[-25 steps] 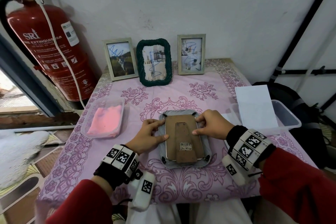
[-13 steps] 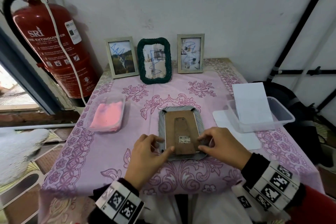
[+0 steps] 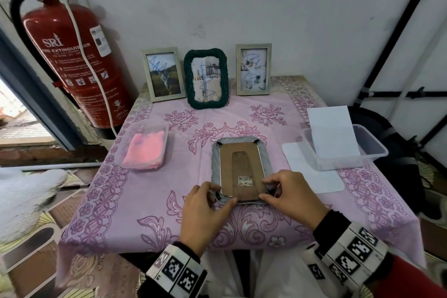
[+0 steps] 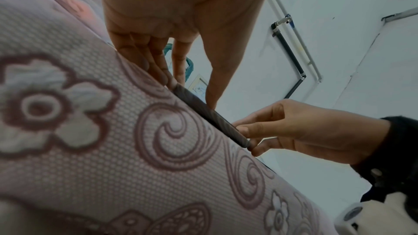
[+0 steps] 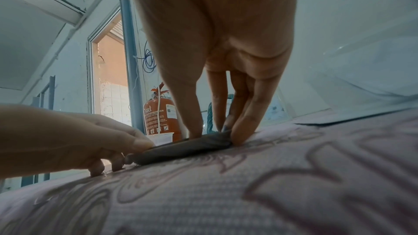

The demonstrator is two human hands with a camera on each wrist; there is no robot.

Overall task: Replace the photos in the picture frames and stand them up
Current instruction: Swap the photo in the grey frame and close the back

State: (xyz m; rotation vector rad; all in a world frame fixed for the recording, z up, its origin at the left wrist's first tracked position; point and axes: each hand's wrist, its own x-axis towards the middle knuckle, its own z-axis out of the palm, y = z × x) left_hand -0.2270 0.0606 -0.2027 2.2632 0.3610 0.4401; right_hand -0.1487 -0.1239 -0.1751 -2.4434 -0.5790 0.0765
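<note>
A grey frame (image 3: 238, 169) lies face down on the table (image 3: 145, 213), its brown backing board (image 3: 242, 172) and folded stand facing up, near the table's 6 o'clock edge. The left hand (image 3: 203, 213) works at the frame's 7 o'clock corner: its grip is closed on that corner, with the thumb lying on the near rim and the fingers curled at the left edge. The left wrist view shows those fingers (image 4: 156, 65) pressing down at the frame's edge (image 4: 208, 112). The right hand (image 3: 292, 198) takes the 5 o'clock corner, its grip also closed on the frame, thumb on the near rim and fingers bent over the corner. In the right wrist view the thumb and fingers (image 5: 244, 122) pinch the grey rim (image 5: 185, 149) against the cloth.

At the table's 12 o'clock edge three frames stand upright against the wall: a pale frame (image 3: 163, 74) at 11 o'clock, a dark green rope-edged frame (image 3: 206, 78) in the middle, and another pale frame (image 3: 253, 69) at 1 o'clock, each showing a scribbled-over photo. A clear tub holding pink cloth (image 3: 144, 146) sits at 9 o'clock. A clear tub (image 3: 372, 150) at 3 o'clock holds white sheets (image 3: 332, 130), with a further white sheet (image 3: 312, 176) lying under it. A red fire extinguisher (image 3: 70, 63) stands off the table at 10 o'clock.
</note>
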